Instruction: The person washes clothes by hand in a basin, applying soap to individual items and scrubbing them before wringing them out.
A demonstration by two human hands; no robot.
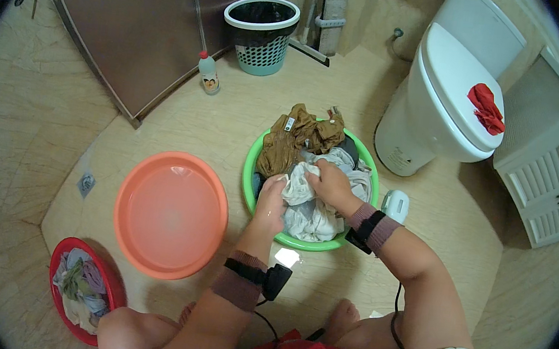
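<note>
In front of me stands a green basin [247, 191] full of laundry. My left hand [271, 201] and my right hand [333, 185] are over it, each closed on a bunched white cloth [299, 184] between them. The fingertips are partly hidden by the fabric. Beneath and around it lie more white and grey clothes [314, 221]. A brown garment [286, 149] with a small white label fills the far side of the basin.
An orange basin [124, 208] with cloudy water is at the left. A red basin [113, 286] of clothes sits near left. Beside the green basin lies a white brush [395, 205]. Farther off are a bottle [209, 75], bin [260, 55], toilet [434, 89], red cloth [485, 108] and cabinet [540, 183].
</note>
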